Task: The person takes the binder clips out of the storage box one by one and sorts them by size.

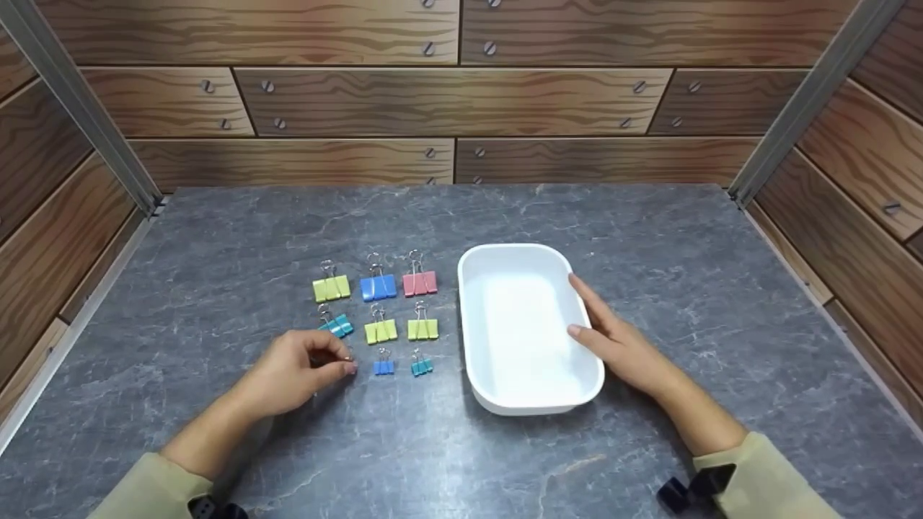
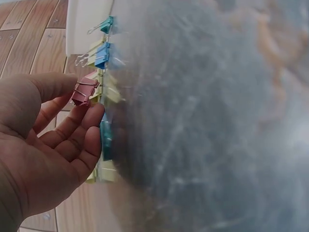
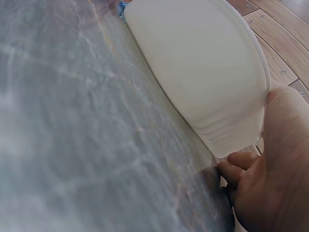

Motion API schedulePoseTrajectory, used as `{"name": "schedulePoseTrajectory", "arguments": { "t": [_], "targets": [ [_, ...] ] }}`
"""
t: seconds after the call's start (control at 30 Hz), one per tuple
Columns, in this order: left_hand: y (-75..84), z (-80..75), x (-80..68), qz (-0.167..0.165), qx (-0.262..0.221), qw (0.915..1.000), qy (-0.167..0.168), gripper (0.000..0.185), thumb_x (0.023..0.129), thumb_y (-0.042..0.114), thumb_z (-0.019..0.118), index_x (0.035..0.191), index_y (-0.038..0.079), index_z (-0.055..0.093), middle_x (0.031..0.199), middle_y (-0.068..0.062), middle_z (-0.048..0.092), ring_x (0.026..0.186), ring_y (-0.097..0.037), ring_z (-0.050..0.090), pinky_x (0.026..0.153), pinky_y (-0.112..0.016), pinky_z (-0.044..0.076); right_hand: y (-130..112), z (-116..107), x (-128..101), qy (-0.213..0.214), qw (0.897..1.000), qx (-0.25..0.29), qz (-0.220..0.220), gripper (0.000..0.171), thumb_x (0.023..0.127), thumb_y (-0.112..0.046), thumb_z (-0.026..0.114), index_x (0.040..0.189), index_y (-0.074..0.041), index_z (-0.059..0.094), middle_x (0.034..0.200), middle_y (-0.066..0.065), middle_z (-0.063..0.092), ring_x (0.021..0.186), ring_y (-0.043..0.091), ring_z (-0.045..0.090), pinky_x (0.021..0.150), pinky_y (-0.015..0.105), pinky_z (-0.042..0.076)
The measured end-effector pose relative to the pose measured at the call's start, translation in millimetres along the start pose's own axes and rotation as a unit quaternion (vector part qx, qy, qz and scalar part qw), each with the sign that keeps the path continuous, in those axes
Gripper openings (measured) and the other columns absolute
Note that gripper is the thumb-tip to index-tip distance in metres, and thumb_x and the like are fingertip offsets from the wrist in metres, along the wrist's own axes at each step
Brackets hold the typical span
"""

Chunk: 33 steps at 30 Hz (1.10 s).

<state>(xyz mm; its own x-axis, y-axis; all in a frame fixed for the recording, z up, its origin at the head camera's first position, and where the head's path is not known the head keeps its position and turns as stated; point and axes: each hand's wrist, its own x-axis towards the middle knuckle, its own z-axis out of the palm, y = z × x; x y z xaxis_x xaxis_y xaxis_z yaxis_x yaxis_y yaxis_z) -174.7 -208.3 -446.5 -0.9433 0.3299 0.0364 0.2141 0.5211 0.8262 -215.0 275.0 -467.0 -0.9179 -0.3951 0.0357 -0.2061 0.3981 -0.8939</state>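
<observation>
White oval plastic tray sits on the grey stone-pattern tabletop, long axis running away from the person. Right hand rests against the tray's right rim, thumb on the edge, fingers straight and together. Left of the tray lie rows of coloured binder clips, wire handles pointing away; left hand hovers at the near-left corner, fingertips curled beside the small teal binder clip, whether pinching anything cannot be told.
</observation>
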Motion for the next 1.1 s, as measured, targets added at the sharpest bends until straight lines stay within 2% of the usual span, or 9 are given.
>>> {"name": "schedulePoseTrajectory", "arguments": {
  "t": [0.23, 0.5, 0.63, 0.83, 0.97, 1.03, 1.1],
  "targets": [
    [-3.3, 1.7, -1.0, -0.003, -0.005, 1.0, 0.0, 0.004, 0.096, 0.01, 0.077, 0.094, 0.005, 0.077, 0.088, 0.0, 0.073, 0.082, -0.017, 0.065, 0.073, -0.026, 0.056, 1, 2, 2, -0.002, 1.0, -0.005, 0.001, 0.075, 0.11, -0.032, 0.058, 0.171, -0.036, 0.015, 0.173, 0.016, 0.024, 0.152, 0.035, 0.036, 0.106, 0.034, 0.049],
    [-3.5, 2.8, -2.5, -0.011, 0.005, 0.9999, 0.01, 0.006, 0.095, 0.013, 0.081, 0.09, 0.01, 0.078, 0.083, 0.0, 0.07, 0.073, -0.014, 0.058, 0.06, -0.023, 0.048, 1, 1, 2, 0.0, 1.0, -0.004, -0.007, 0.075, 0.11, -0.029, 0.059, 0.171, -0.033, 0.016, 0.173, 0.016, 0.025, 0.151, 0.034, 0.037, 0.105, 0.033, 0.049],
    [-4.5, 3.5, -1.8, -0.018, 0.006, 0.9998, 0.011, 0.008, 0.095, 0.015, 0.082, 0.09, 0.011, 0.078, 0.082, 0.0, 0.07, 0.072, -0.013, 0.057, 0.059, -0.023, 0.046, 2, 0, 2, 0.001, 1.0, -0.014, -0.003, 0.075, 0.11, -0.032, 0.058, 0.171, -0.035, 0.015, 0.173, 0.016, 0.023, 0.153, 0.035, 0.034, 0.108, 0.036, 0.046],
    [-5.9, 2.9, 1.6, -0.019, 0.007, 0.9998, 0.008, 0.008, 0.094, 0.014, 0.081, 0.098, 0.008, 0.078, 0.087, -0.001, 0.071, 0.075, -0.015, 0.059, 0.061, -0.024, 0.049, 4, -1, -1, 0.003, 1.0, -0.011, 0.0, 0.075, 0.11, -0.031, 0.059, 0.171, -0.034, 0.015, 0.173, 0.017, 0.022, 0.153, 0.036, 0.033, 0.109, 0.04, 0.046],
    [-4.7, -3.2, -1.0, -0.008, 0.021, 0.9996, 0.014, 0.014, 0.096, 0.012, 0.078, 0.107, 0.004, 0.078, 0.094, -0.002, 0.074, 0.082, -0.017, 0.064, 0.069, -0.026, 0.054, 1, -2, 1, 0.0, 1.0, -0.001, -0.001, 0.076, 0.11, -0.03, 0.06, 0.171, -0.031, 0.016, 0.172, 0.018, 0.026, 0.151, 0.037, 0.038, 0.106, 0.034, 0.049],
    [-3.2, -7.3, -3.1, -0.006, 0.035, 0.9991, 0.023, 0.016, 0.097, 0.012, 0.077, 0.11, 0.003, 0.078, 0.096, -0.002, 0.075, 0.086, -0.017, 0.066, 0.075, -0.028, 0.056, -1, -3, 2, -0.001, 1.0, 0.0, -0.005, 0.076, 0.11, -0.03, 0.06, 0.172, -0.027, 0.016, 0.172, 0.017, 0.025, 0.152, 0.035, 0.036, 0.108, 0.031, 0.047],
    [-1.4, -11.3, -5.5, -0.011, 0.051, 0.998, 0.036, 0.017, 0.098, 0.014, 0.077, 0.111, 0.003, 0.077, 0.098, -0.001, 0.075, 0.088, -0.016, 0.067, 0.077, -0.031, 0.056, -5, -5, 2, 0.004, 1.0, -0.016, -0.015, 0.075, 0.111, -0.03, 0.059, 0.172, -0.023, 0.017, 0.173, 0.015, 0.025, 0.154, 0.035, 0.034, 0.113, 0.035, 0.043]
  ]
}}
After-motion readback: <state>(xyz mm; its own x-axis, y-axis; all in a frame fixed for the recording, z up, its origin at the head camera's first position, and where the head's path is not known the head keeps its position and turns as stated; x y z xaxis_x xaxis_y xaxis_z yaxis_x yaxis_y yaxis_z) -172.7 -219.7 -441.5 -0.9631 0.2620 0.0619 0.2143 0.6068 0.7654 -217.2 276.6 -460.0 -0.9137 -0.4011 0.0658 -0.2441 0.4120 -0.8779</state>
